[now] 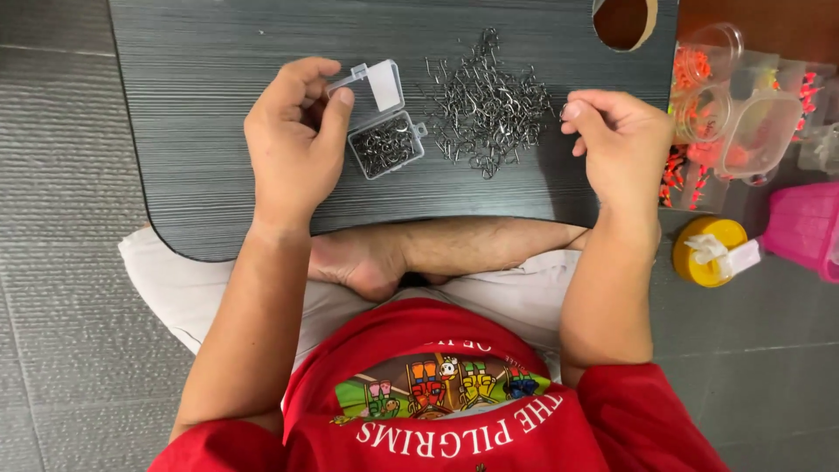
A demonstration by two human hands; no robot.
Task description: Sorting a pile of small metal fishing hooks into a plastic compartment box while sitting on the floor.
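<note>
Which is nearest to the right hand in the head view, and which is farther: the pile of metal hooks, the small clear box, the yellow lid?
From the right hand:
1. Pile of metal hooks, just to its left.
2. Yellow lid, lower right, off the board.
3. Small clear box, far left, by the left hand.

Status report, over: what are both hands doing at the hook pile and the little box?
Left hand steadies small clear box, lid open, hooks inside. Right hand pinched shut beside loose hook pile; a held hook can't be made out. Nothing between pile and box.
</note>
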